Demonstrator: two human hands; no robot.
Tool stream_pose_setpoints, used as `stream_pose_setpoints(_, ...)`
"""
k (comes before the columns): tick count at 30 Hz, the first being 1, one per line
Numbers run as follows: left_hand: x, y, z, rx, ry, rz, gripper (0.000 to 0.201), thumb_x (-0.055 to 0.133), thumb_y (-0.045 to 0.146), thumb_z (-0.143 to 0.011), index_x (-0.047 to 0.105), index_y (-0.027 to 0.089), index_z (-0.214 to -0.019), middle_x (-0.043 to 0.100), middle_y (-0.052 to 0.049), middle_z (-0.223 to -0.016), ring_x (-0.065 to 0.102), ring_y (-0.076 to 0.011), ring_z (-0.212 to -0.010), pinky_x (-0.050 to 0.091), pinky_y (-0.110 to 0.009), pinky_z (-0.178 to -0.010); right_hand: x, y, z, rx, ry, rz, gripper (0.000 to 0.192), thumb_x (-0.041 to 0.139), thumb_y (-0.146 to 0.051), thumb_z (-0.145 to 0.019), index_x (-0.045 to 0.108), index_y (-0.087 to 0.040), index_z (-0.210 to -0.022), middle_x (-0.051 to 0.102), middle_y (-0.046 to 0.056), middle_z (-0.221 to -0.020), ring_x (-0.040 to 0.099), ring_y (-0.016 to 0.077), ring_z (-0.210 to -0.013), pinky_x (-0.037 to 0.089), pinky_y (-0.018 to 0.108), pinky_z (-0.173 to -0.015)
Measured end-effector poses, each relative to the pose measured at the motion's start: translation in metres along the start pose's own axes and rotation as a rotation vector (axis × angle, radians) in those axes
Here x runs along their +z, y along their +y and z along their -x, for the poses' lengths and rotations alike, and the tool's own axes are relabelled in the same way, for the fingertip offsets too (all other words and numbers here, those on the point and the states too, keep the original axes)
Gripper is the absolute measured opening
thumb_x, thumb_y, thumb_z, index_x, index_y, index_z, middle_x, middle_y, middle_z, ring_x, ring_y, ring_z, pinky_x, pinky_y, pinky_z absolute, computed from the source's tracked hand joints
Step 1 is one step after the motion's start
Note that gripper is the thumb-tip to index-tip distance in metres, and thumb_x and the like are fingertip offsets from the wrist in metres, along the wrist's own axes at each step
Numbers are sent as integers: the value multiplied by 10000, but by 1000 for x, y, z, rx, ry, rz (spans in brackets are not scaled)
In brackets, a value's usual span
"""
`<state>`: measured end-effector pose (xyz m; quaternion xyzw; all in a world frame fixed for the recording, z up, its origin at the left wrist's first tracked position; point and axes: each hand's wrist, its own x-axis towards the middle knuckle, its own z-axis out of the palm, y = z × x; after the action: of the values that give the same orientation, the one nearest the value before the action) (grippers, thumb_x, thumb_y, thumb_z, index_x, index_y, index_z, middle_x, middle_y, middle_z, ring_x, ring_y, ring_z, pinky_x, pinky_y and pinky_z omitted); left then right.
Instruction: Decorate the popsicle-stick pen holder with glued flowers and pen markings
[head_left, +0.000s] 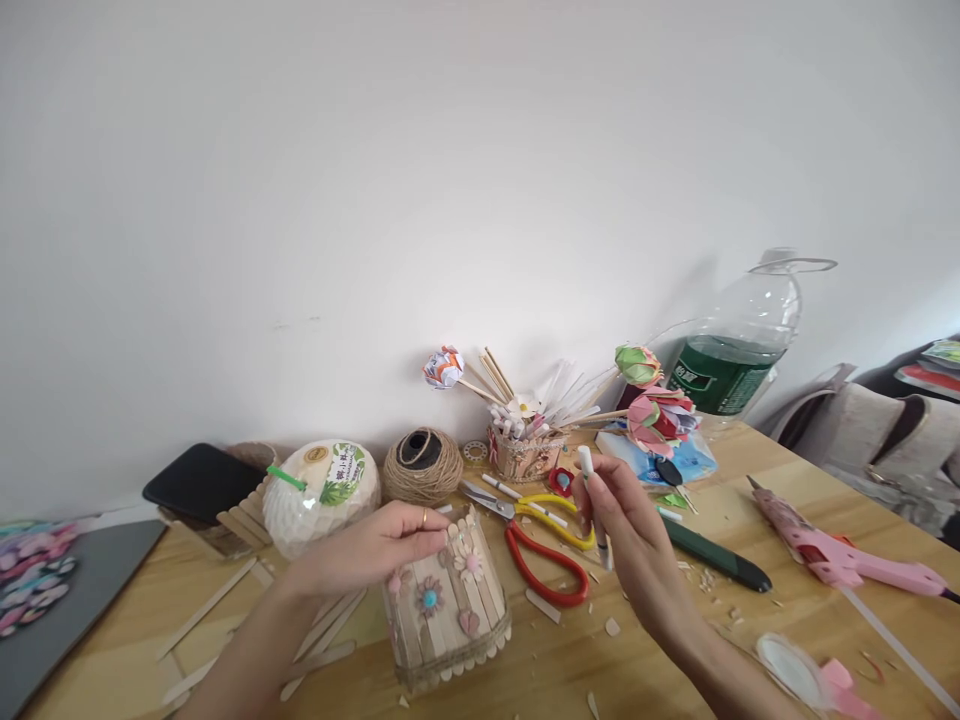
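Observation:
My left hand [367, 550] is closed on the top edge of a craft-stick box [442, 610] near the front of the table. Small flowers, one with a blue centre, and scalloped trim decorate its side. In my right hand [634, 530], fingers pinched, is a slim white marker [586, 460] held nearly upright. Between the two hands lie scissors [547, 590] with one red and one yellow handle loop, blades slightly apart. A white stick-like pen [501, 487] rests beside the blades, and a red flower [562, 481] sits just behind my right hand.
Behind stand a twine ball [424, 465], a coconut [315, 490] with a green straw, and a decorated pot [525, 458] of sticks and paper flowers. At right are a large bottle [724, 370], a green utility knife [716, 555] and a pink glue gun [840, 550]. Loose craft sticks [206, 610] lie left.

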<state>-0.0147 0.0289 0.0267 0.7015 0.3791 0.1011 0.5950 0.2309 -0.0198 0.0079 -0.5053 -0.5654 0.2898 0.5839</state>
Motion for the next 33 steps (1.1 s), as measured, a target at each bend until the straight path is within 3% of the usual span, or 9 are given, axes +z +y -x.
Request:
stream_pose_setpoints(4, -1, -1, 0, 1, 19, 37, 370, 496, 455, -845, 659, 144, -962, 487, 5, -729, 433, -104, -642, 373, -150, -467, -8, 4, 0, 129, 18, -58, 305, 461, -504, -871, 495, -206, -819, 358, -42, -618, 321, 100, -512, 298, 206, -445)
stream_pose_setpoints(9, -2, 0, 0, -15, 39, 71, 367, 480, 452, -855, 678, 159, -953, 553, -7, -759, 474, -108, -655, 357, -159, -471, -16, 8, 3, 124, 60, -24, 330, 467, -525, -855, 533, -205, -808, 345, -52, -543, 310, 100, -460, 283, 206, -417)
stream_pose_setpoints(12, -3, -1, -1, -32, 59, 65, 384, 489, 478, -838, 670, 155, -939, 557, -8, -762, 478, -117, -655, 363, -177, -472, -22, 8, 2, 27, 73, 176, 381, 469, -548, -835, 593, -197, -752, 480, -6, -618, 478, 143, -596, 399, 229, -532)
stream_pose_setpoints(14, -5, -3, -1, -25, 62, 61, 390, 492, 492, -830, 662, 150, -909, 544, -5, -749, 472, -121, -662, 374, -183, -477, -27, 8, 1, -61, 95, 312, 390, 491, -549, -815, 628, -194, -733, 526, 11, -671, 512, 163, -651, 427, 247, -581)
stream_pose_setpoints(21, -7, -3, 0, -11, 44, 103, 376, 508, 480, -821, 645, 132, -865, 526, 0, -722, 441, -108, -633, 395, -188, -484, -39, 3, 3, -373, 60, 608, 227, 538, -381, -848, 648, -186, -807, 640, 12, -665, 557, 134, -528, 434, 223, -488)
stream_pose_setpoints(26, -7, -4, -1, -11, 37, 115, 363, 543, 468, -795, 648, 125, -854, 524, 2, -707, 435, -105, -609, 416, -204, -492, -37, -8, -4, -662, 170, 869, 223, 485, -346, -902, 619, -185, -980, 697, 26, -748, 620, 124, -527, 441, 212, -498)
stream_pose_setpoints(30, -7, -7, -2, 0, 33, 120, 377, 540, 473, -794, 652, 122, -873, 515, 11, -673, 432, -98, -573, 405, -206, -475, -36, -14, -19, -738, 272, 1119, 323, 397, -362, -937, 640, -149, -916, 700, 36, -657, 602, 125, -428, 363, 225, -397)
stream_pose_setpoints(33, -7, -8, -2, 3, 37, 120, 382, 542, 476, -792, 656, 119, -871, 508, 16, -654, 423, -93, -552, 397, -204, -463, -34, -10, -31, -698, 248, 1205, 421, 317, -393, -952, 651, -139, -918, 691, 49, -618, 620, 155, -441, 346, 230, -384)
